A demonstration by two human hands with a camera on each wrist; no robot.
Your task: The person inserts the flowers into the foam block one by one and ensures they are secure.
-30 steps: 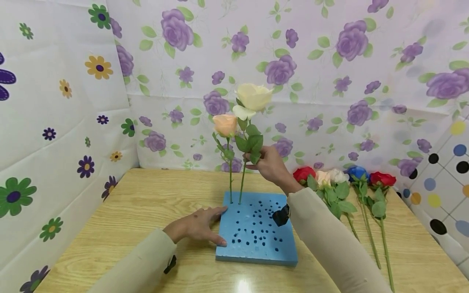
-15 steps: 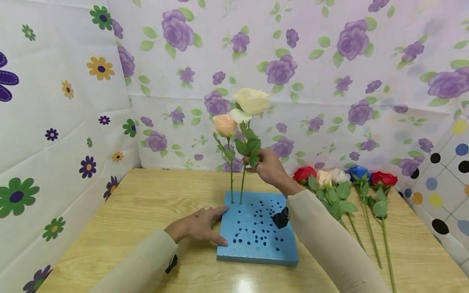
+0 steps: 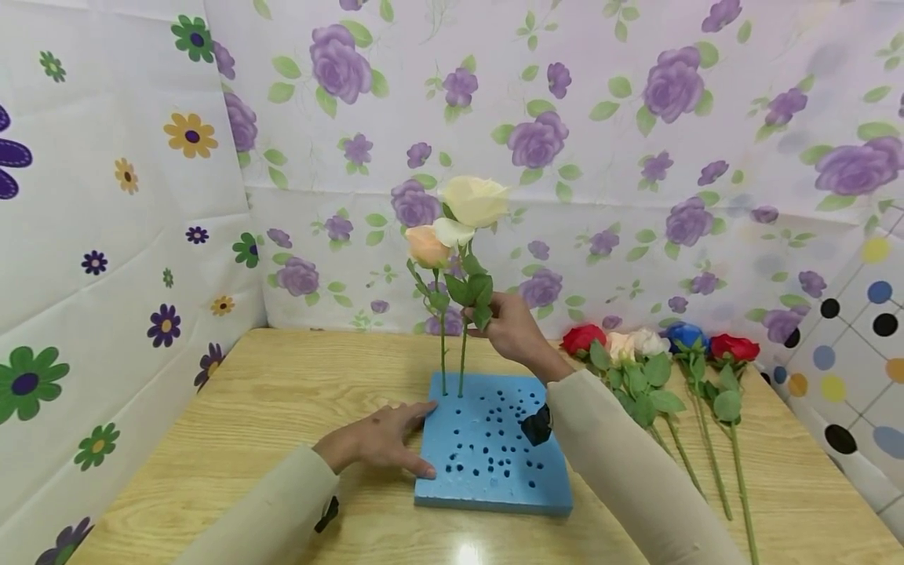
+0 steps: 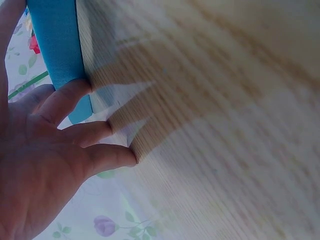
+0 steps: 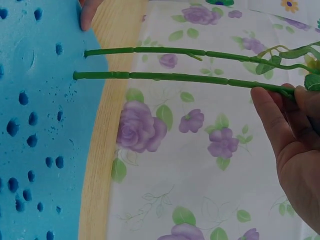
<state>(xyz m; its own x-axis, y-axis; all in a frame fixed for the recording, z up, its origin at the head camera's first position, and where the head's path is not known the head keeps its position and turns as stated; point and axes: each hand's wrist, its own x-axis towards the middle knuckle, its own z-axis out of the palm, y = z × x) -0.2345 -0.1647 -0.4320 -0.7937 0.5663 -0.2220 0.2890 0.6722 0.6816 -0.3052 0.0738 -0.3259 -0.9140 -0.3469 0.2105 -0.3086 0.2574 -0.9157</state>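
A cream rose [image 3: 475,202] stands nearly upright, its stem end in a hole of the blue foam block [image 3: 469,493]. My right hand [image 3: 512,326] pinches that stem just below the leaves, thumb and fingers on it in the right wrist view. Close on its left a peach rose [image 3: 428,246] stands in a neighbouring hole, touched by no hand. My left hand [image 3: 381,435] rests against the block's left edge, thumb and fingers spread. In the left wrist view its outer fingers reach down to the tabletop.
To the right lie several loose roses: a red rose [image 3: 583,339], a blue rose [image 3: 685,336] and others, stems toward the table's front. Many holes dot the block. A floral cloth [image 3: 614,259] hangs behind the wooden table [image 3: 304,369].
The cream rose has come down slightly and shifted left toward the peach rose, and my right hand went with it. My left hand has stayed at the block's edge.
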